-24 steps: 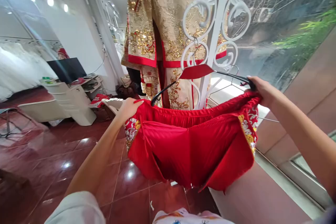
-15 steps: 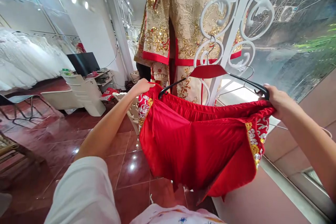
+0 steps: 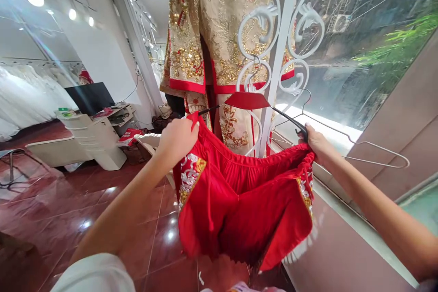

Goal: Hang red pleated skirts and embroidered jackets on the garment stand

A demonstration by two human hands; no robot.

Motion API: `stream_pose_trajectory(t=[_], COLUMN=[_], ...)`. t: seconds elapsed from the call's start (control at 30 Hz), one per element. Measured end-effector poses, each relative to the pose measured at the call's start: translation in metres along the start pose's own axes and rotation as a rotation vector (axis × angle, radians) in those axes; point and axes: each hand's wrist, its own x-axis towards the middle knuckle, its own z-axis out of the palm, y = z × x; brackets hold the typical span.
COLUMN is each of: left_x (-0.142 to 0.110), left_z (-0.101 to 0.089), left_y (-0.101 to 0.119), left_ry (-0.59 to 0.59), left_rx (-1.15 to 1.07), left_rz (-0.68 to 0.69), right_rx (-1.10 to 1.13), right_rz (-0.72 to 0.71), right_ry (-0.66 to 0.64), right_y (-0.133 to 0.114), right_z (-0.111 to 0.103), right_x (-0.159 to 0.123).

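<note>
A red satin skirt [image 3: 260,219] with a gathered waistband and silver-and-gold embroidered side panels hangs before me, spread between my hands. My left hand [image 3: 179,137] is closed on the waistband at its left side, and a thin red cord dangles below it. The waistband's right corner and the tip of a black hanger [image 3: 289,118] with a red centre piece are gripped by my right hand [image 3: 318,143]. The hanger's hook is up on white scrolled metalwork [image 3: 262,23]. Its left end is hidden behind the skirt and my left hand.
Behind the hanger hangs a beige gold-embroidered robe [image 3: 222,32] with red trim. A bare wire hanger [image 3: 372,148] sticks out at right by the window [image 3: 335,82]. Farther left stand a white desk [image 3: 92,139] with a black monitor [image 3: 89,98] and a row of white gowns [image 3: 27,96].
My left hand has turned over the skirt's left corner, and the hanger's left tip has gone out of sight. My hands are closer together, the waistband sags more, and a red cord now shows.
</note>
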Motion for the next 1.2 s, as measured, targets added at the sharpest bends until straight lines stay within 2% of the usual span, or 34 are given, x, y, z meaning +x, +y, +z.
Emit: stream_pose_trajectory(t=[0.07,0.1,0.17,0.23,0.3,0.37,0.43,0.5,0.57,0.63,0.7,0.8,0.9,1.03,1.13,1.2], left_x=[-0.010,-0.013,-0.012,-0.002,0.015,0.034,0.049,0.056,0.058,0.057,0.054,0.050,0.048,0.049,0.050,0.050], left_z=[0.001,0.000,-0.002,0.002,0.013,0.030,0.045,0.053,0.054,0.052,0.048,0.045,0.043,0.046,0.049,0.050], left_y=[0.014,0.025,0.055,0.095,0.136,0.169,0.190,0.198,0.198,0.196,0.195,0.194,0.194,0.192,0.195,0.197], left_ry=[-0.034,-0.014,0.108,0.274,0.388,0.404,0.371,0.358,0.375,0.393,0.400,0.401,0.407,0.394,0.381,0.389], left_rx=[0.077,0.094,0.085,0.025,-0.054,-0.115,-0.142,-0.166,-0.198,-0.223,-0.253,-0.319,-0.339,-0.326,-0.296,-0.269], left_rz=[0.007,0.013,0.086,0.306,0.631,0.864,0.941,0.942,0.940,0.940,0.940,0.938,0.942,0.949,0.923,0.874], right_rx=[0.064,0.083,0.089,0.071,0.038,0.018,0.031,0.049,0.024,-0.089,-0.262,-0.397,-0.292,-0.205,-0.197,-0.221], right_rz=[0.066,0.094,0.113,0.095,0.072,0.073,0.089,0.079,0.014,-0.051,-0.058,0.043,0.116,0.057,-0.075,-0.205], right_ry=[0.022,0.017,-0.004,0.000,0.005,0.001,0.001,-0.029,-0.119,-0.224,-0.281,-0.283,-0.179,0.049,0.189,0.227], right_y=[-0.004,-0.007,-0.009,-0.011,-0.012,-0.014,-0.017,-0.020,-0.023,-0.027,-0.031,-0.043,-0.063,-0.099,-0.124,-0.138], right_z=[0.001,0.002,0.005,0.008,0.008,0.004,-0.007,-0.022,-0.039,-0.054,-0.068,-0.083,-0.094,-0.090,-0.066,-0.044], right_x=[0.001,0.002,0.001,-0.001,-0.002,-0.003,-0.004,-0.007,-0.013,-0.019,-0.025,-0.028,-0.026,-0.021,-0.014,-0.010])
